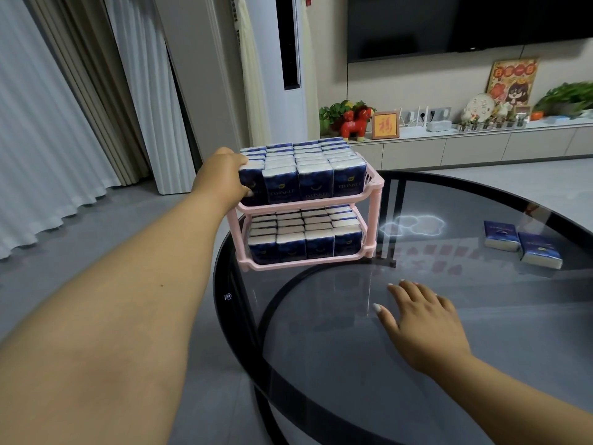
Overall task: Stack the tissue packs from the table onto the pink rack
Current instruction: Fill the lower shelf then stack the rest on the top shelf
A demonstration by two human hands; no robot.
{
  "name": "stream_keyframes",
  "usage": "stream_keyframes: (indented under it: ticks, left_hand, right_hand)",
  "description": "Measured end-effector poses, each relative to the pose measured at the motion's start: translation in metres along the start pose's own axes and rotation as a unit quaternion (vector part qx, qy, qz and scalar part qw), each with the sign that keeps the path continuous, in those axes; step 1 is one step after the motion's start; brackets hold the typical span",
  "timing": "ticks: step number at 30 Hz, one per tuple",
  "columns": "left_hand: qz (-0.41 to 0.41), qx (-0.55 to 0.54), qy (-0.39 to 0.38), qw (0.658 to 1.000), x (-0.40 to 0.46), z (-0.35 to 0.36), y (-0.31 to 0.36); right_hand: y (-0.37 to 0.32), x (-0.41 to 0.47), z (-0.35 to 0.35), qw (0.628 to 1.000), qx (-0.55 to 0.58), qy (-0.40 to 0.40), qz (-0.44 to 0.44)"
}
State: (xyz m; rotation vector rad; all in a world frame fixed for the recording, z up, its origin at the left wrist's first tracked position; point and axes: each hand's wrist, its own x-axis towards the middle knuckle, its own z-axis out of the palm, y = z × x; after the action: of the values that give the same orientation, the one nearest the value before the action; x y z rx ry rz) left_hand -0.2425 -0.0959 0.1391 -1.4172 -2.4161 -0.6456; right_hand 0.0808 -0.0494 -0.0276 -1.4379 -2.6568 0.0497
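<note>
A pink two-shelf rack (375, 200) stands at the far left edge of the round glass table (417, 364). Both shelves are packed with rows of upright dark-blue tissue packs (313, 179). My left hand (224, 178) is stretched out to the rack's left end, with thumb and fingers closed on the front-left pack of the top shelf. My right hand (420, 319) lies flat on the glass near me, fingers spread, holding nothing. Two more tissue packs (521, 244) lie flat on the table at the right, side by side.
Beyond the table a low white cabinet (449, 146) carries a red horse figure, plants, frames and small ornaments under a wall-mounted TV. A tall white air conditioner (288, 59) and curtains (80, 107) stand at the left. Grey floor surrounds the table.
</note>
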Motion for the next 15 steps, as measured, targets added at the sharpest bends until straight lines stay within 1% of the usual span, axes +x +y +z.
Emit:
stream_keyframes:
  ticks: [7,13,15]
  left_hand:
    - [-0.006,-0.014,0.021,1.0,0.003,0.007,-0.003]
    - [-0.027,-0.046,0.0,0.999,0.003,-0.005,-0.001]
    - [-0.043,-0.062,0.024,0.997,0.0,-0.013,0.002]
  right_hand:
    - [0.001,0.002,0.002,1.0,-0.001,0.002,-0.001]
    - [0.002,0.002,0.003,1.0,-0.003,0.006,-0.004]
    - [0.002,0.002,0.003,1.0,-0.003,0.008,-0.005]
